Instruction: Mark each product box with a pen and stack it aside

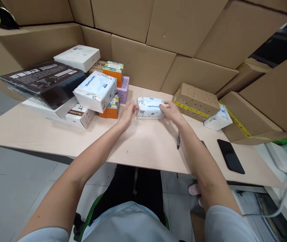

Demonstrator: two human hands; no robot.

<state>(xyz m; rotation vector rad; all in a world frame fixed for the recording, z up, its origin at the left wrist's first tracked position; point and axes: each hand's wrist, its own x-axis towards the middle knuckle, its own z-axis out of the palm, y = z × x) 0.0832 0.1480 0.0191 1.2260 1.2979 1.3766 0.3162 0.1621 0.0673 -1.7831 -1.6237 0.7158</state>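
A white tissue pack (150, 109) with a blue floral print lies on the table in front of me. My right hand (173, 111) grips its right end, thumb on the top face. At the opposite end is my left hand (127, 113), its slightly curled fingertips beside the pack's edge and its fingers apart; whether they touch it I cannot tell. Left of that hand, a similar tissue pack (95, 89) tops part of a pile, with an orange box (111, 109) under it. A black marker (178, 141) rests by my right forearm.
The left pile includes a dark box (44, 80), a white box (79, 57) and a purple box (123, 90). At the right are a brown carton (199, 99) with yellow tape, another tissue pack (217, 119) and a black phone (230, 156). Large cartons wall the back.
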